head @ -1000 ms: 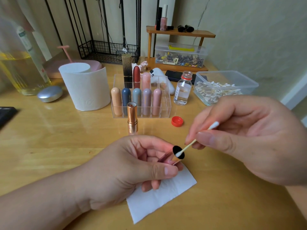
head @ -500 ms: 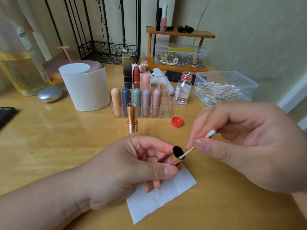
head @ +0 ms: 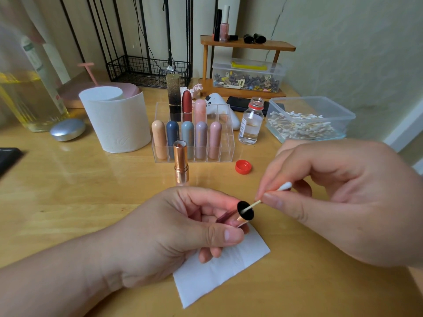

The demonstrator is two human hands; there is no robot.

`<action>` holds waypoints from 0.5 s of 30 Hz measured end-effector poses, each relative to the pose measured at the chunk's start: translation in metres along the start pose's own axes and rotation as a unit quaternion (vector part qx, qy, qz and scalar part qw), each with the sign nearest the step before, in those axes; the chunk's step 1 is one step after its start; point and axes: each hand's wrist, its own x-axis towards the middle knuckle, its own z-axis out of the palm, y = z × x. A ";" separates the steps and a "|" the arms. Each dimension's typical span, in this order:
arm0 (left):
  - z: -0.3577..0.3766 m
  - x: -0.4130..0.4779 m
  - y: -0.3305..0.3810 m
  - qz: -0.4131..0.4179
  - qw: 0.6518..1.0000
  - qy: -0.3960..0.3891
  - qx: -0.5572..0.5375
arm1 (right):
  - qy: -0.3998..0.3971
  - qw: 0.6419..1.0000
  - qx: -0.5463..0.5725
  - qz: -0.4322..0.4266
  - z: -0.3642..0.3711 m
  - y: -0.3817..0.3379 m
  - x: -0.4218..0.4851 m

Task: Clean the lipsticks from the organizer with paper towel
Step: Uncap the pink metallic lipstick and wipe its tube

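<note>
Depth of the cotton swab (head: 253,205) is what has changed: over the last second my right hand (head: 343,202) has slid closer, so less stick shows between its pinching thumb and forefinger and the dark mouth of the lipstick cap (head: 245,212). My left hand (head: 164,229) grips that cap, tilted, just above the paper towel (head: 219,277) on the table (head: 68,191). The uncapped lipstick (head: 181,164) stands just before the organizer (head: 226,146). I judge the cap's inside is mid-clean; the other lipsticks (head: 187,138) wait.
</note>
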 end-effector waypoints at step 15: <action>0.000 -0.001 0.000 -0.003 0.999 0.000 0.045 | 0.004 0.999 -0.039 0.000 -0.029 0.017 -0.019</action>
